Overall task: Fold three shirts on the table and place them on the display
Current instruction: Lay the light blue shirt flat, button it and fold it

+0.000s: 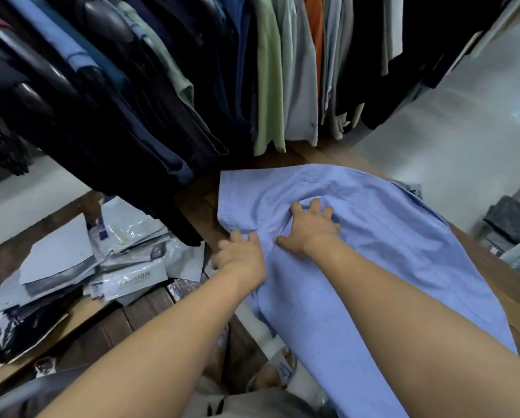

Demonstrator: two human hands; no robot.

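Hanging garments [270,70], pale floor [433,122] — plastic packets [126,254]

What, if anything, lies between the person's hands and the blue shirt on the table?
Nothing visible does. The left hand grips the blue shirt at its left edge, and the right hand presses on it with spread fingers. The shirt lies on the wooden table.

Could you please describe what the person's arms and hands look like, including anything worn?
The left forearm and right forearm are bare to the frame's edge, no sleeve showing. The left hand and right hand wear no gloves, and no watch, ring or bracelet is visible.
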